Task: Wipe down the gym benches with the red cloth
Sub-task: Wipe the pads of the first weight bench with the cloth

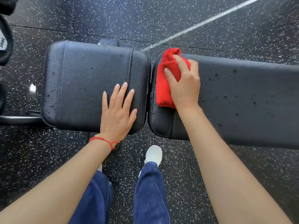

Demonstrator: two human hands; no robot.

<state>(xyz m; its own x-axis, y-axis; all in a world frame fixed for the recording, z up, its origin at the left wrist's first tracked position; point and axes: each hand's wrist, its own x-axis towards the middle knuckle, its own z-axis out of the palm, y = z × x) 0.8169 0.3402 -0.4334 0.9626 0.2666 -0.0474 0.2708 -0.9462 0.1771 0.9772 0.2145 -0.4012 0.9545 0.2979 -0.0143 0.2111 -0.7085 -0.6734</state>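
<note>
A black padded gym bench lies across the view in two parts: a seat pad [80, 84] on the left and a long back pad [242, 97] on the right, with a narrow gap between them. My right hand [184, 84] presses a folded red cloth [163, 88] onto the left end of the back pad, fingers curled over it. My left hand [118, 113] lies flat on the right part of the seat pad, fingers spread, holding nothing. Small dark droplets dot both pads.
Black rubber floor [210, 175] with white specks surrounds the bench. A black metal frame bar [19, 118] runs out at the left under the seat. Dark equipment [4, 41] sits at the far left edge. My legs in blue jeans and a white shoe [153, 154] stand before the bench.
</note>
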